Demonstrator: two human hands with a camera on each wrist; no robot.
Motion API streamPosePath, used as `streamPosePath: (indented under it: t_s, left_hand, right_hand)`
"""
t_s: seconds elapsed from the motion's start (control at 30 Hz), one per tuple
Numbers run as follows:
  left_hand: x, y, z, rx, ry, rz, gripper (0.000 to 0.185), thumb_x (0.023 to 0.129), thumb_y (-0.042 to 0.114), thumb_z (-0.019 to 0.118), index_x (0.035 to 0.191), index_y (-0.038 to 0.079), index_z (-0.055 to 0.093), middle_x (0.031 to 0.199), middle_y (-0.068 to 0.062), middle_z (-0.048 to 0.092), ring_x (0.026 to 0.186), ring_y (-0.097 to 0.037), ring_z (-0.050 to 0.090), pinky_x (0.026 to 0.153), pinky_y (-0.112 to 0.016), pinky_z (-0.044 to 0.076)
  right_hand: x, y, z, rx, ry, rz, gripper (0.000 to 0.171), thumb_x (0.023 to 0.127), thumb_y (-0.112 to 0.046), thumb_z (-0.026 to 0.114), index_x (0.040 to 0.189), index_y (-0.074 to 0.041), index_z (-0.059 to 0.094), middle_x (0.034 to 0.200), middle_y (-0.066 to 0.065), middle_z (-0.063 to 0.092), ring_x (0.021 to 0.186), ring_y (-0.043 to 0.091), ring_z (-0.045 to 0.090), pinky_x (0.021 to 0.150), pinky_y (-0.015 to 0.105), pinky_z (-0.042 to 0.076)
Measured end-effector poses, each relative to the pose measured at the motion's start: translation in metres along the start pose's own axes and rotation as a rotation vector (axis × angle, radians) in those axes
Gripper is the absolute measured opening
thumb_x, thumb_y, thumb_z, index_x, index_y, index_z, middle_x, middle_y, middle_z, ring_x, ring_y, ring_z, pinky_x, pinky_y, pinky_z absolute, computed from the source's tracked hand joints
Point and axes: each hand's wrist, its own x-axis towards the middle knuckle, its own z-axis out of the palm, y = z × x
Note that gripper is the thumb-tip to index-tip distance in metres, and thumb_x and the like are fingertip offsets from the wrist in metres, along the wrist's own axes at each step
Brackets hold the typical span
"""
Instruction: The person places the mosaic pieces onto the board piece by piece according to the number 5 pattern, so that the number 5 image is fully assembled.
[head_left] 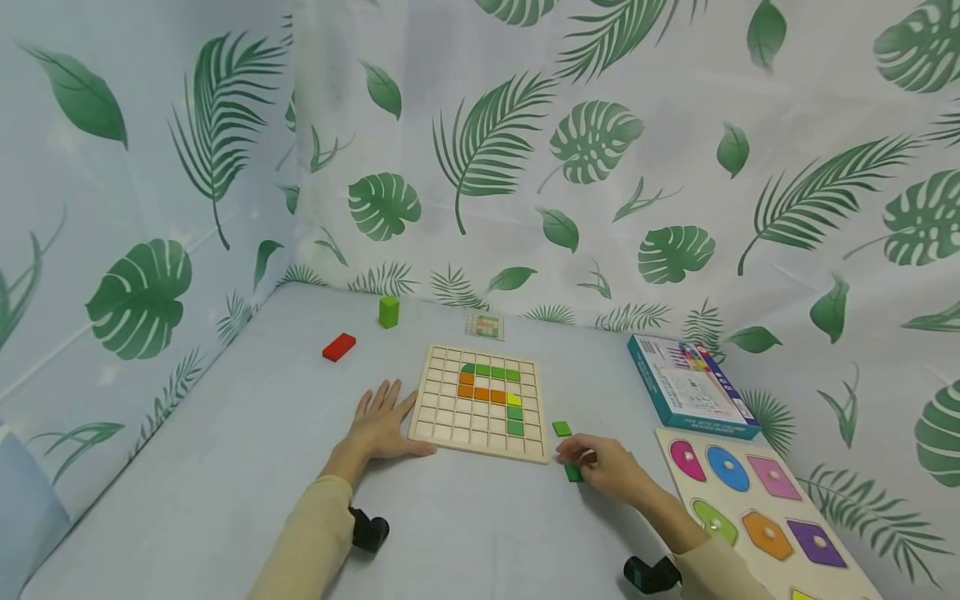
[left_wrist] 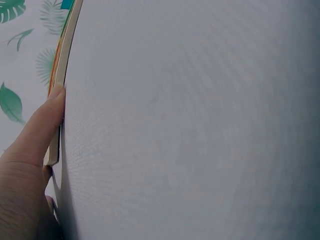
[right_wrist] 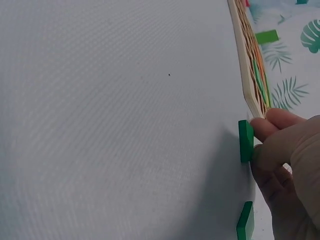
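Head view, centre: your left hand point(head_left: 382, 429) lies flat on the surface point(head_left: 225, 467), fingers straight & spread, thumb side touching the lower-left edge of the grid board point(head_left: 482, 402); the left wrist view shows a fingertip pressed against the board's rim. The board holds green, orange & yellow tiles in its upper-middle cells.

Lower centre-right: your right hand point(head_left: 607, 468) is just beside the board's lower-right corner, fingers curled, pinching a green tile point(right_wrist: 245, 141) on edge; the right wrist view shows thumb & fingertips closed round it. A 2nd green tile point(head_left: 573, 472) lies at the hand, a 3rd green square point(head_left: 562, 428) just above it, near the board's right edge.

Upper left of the board: red block point(head_left: 339, 347) & green block point(head_left: 388, 311), well apart from both hands. Small pattern card point(head_left: 483, 325) behind the board. Right side: teal box point(head_left: 688, 386); below it, shape puzzle point(head_left: 757, 508) w/ coloured pieces.
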Motion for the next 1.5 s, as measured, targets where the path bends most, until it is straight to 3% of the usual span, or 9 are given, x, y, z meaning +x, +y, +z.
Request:
streamPosePath:
  t_s: [0.6,0.9,1.17,1.37,1.5]
  left_hand:
    - [0.002,-0.002,-0.001,0.009,-0.004,-0.003,0.103,0.07,0.068,0.065,0.15,0.014,0.027,0.156,-0.018,0.01,0.143,-0.035,-0.001,0.112,-0.051,-0.002]
    - [0.003,-0.001,-0.001,0.01,0.002,-0.002,0.104,0.071,0.068,0.065,0.15,0.013,0.027,0.156,-0.019,0.01,0.142,-0.036,0.0,0.112,-0.052,-0.001]
    - [0.002,0.001,-0.003,0.01,-0.001,0.0,0.102,0.071,0.067,0.065,0.15,0.013,0.027,0.156,-0.019,0.011,0.142,-0.036,0.0,0.112,-0.052,0.0]
    - [0.001,0.0,-0.002,0.012,-0.004,0.0,0.103,0.071,0.067,0.065,0.15,0.013,0.027,0.155,-0.019,0.011,0.142,-0.036,0.0,0.112,-0.052,0.0]
    - [0.0,0.0,-0.001,0.013,-0.008,-0.002,0.103,0.071,0.067,0.065,0.15,0.013,0.027,0.156,-0.019,0.01,0.142,-0.036,0.0,0.112,-0.052,0.0]
  right_hand:
    - [-0.006,-0.001,-0.002,-0.016,-0.014,-0.035,0.022,0.082,0.002,0.066,0.097,-0.014,0.069,0.09,-0.006,0.064,0.072,0.008,0.055,0.064,0.023,0.05]
    - [-0.007,-0.006,-0.005,0.017,-0.104,-0.043,0.027,0.077,-0.002,0.071,0.099,-0.018,0.069,0.088,-0.005,0.059,0.075,0.012,0.054,0.064,0.023,0.048]
    - [-0.008,-0.003,-0.002,-0.003,-0.077,-0.027,0.022,0.077,-0.012,0.077,0.098,-0.016,0.069,0.086,-0.004,0.056,0.072,0.011,0.051,0.06,0.022,0.045]
    - [-0.005,-0.006,0.002,-0.011,-0.075,-0.013,0.019,0.079,-0.011,0.075,0.095,-0.017,0.069,0.088,-0.003,0.055,0.072,0.011,0.05,0.06,0.022,0.045]
    - [0.001,-0.015,0.006,-0.001,-0.019,-0.04,0.02,0.078,-0.007,0.074,0.096,-0.015,0.068,0.087,-0.001,0.053,0.073,0.012,0.05,0.06,0.021,0.045]
